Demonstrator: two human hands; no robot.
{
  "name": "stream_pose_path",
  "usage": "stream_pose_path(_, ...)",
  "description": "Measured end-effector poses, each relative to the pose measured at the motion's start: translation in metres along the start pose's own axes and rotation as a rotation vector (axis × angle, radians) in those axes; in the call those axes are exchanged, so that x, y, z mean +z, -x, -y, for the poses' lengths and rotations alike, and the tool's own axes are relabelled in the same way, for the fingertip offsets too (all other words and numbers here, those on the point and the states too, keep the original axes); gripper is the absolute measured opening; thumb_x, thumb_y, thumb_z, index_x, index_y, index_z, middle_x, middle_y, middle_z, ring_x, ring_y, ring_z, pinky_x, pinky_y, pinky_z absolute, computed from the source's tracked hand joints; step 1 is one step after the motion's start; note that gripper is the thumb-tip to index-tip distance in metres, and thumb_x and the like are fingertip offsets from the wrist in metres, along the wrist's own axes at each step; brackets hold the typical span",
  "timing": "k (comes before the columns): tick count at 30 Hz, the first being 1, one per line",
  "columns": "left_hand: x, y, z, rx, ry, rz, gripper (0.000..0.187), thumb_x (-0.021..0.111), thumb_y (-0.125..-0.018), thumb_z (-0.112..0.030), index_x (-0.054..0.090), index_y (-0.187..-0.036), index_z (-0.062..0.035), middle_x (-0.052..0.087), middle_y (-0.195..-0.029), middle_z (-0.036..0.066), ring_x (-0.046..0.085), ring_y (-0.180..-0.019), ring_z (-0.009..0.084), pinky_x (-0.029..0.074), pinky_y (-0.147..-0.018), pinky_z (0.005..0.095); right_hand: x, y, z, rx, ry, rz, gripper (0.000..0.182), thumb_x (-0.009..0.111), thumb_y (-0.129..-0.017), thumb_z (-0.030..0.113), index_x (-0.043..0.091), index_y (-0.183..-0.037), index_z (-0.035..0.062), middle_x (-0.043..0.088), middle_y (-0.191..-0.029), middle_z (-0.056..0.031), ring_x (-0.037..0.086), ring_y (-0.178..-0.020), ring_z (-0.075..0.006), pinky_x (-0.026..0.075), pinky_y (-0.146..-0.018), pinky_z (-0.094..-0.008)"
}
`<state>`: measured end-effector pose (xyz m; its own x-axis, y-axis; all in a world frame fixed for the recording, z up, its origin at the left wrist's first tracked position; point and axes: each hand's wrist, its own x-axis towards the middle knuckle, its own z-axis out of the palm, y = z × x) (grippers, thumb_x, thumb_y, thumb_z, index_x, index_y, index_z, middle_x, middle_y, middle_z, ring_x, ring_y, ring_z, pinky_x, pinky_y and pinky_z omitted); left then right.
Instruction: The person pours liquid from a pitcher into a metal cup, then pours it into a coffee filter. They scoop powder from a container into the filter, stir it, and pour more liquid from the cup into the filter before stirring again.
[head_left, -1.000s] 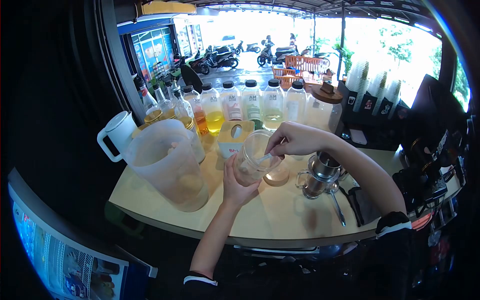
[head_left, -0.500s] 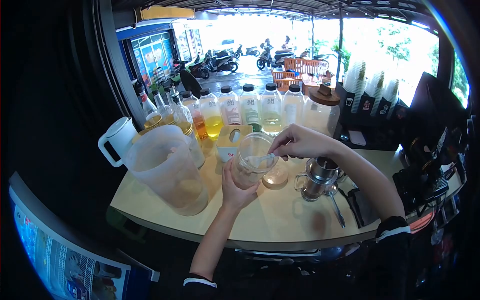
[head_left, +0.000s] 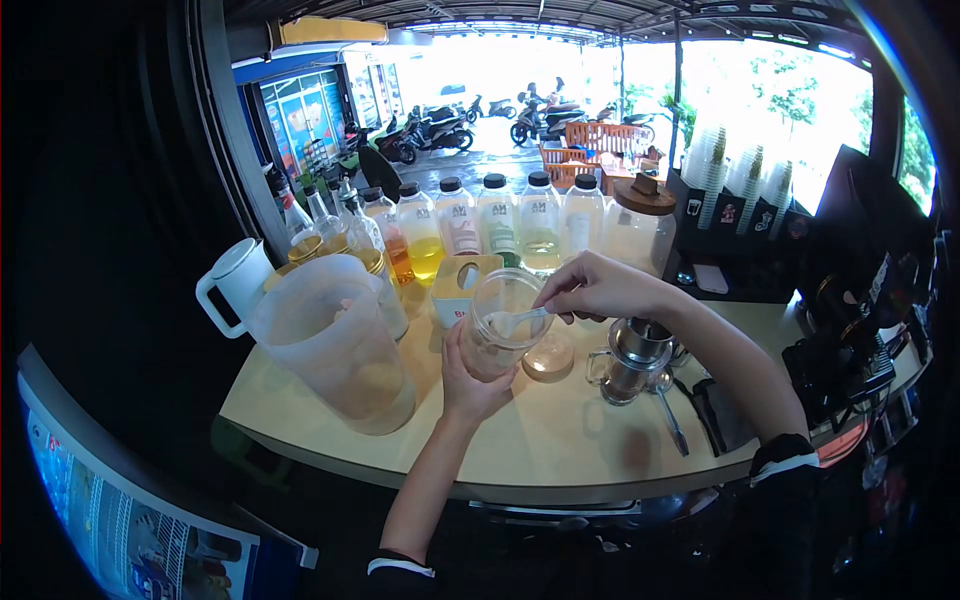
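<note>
My left hand [head_left: 474, 383] is wrapped round the lower part of a clear jar [head_left: 492, 343], holding it tilted above the counter. Pinched in my right hand [head_left: 597, 284] is a pale spoon [head_left: 512, 321], its bowl inside the mouth of the jar. What lies at the jar's bottom is hard to make out. A round lid [head_left: 549, 358] lies on the counter just right of the jar. Behind the jar stands a white box [head_left: 452, 303] with a yellowish top and an oval opening. Right of the lid is a glass mug [head_left: 618, 381] with a metal coffee dripper [head_left: 642, 343] on top.
A large translucent pitcher [head_left: 335, 350] and a white jug [head_left: 240, 283] stand at the left. Several black-capped bottles [head_left: 500, 225] line the back beside a wooden-lidded jar [head_left: 640, 235]. A metal spoon [head_left: 672, 420] lies at right, near stacked cups [head_left: 710, 170].
The spoon's bowl has shifted slightly left and its pale bowl shows more plainly inside the jar. My left hand keeps its hold; the view has moved only a little.
</note>
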<state>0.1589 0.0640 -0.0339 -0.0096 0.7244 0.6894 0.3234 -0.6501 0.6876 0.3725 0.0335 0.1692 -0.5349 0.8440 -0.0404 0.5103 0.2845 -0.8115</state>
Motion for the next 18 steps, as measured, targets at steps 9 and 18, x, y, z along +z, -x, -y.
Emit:
stream_pose_path(9, -0.003, -0.001, -0.009, -0.039, -0.047, -0.004, 0.097, 0.087, -0.053, -0.018, 0.033, -0.132, -0.0043, 0.044, -0.127, 0.016, 0.046, -0.119, 0.0307, 0.04, -0.1, 0.0415, -0.012, 0.003, -0.009, 0.032, -0.211, -0.075, 0.017, 0.059, -0.09, 0.011, 0.068, -0.101, 0.0033, 0.055, -0.064, 0.0023, 0.038, -0.049, -0.0017, 0.027, -0.042, -0.0186)
stream_pose_path(18, -0.001, 0.001, 0.013, -0.084, -0.098, 0.021, 0.1, 0.087, -0.053, -0.026, 0.031, -0.131, -0.0004, 0.038, -0.127, 0.017, 0.041, -0.121, 0.0313, 0.037, -0.102, 0.0414, -0.023, 0.016, -0.013, 0.027, -0.243, -0.193, 0.019, 0.059, -0.09, 0.013, 0.068, -0.103, 0.0025, 0.055, -0.065, 0.003, 0.04, -0.05, 0.0, 0.028, -0.043, -0.0159)
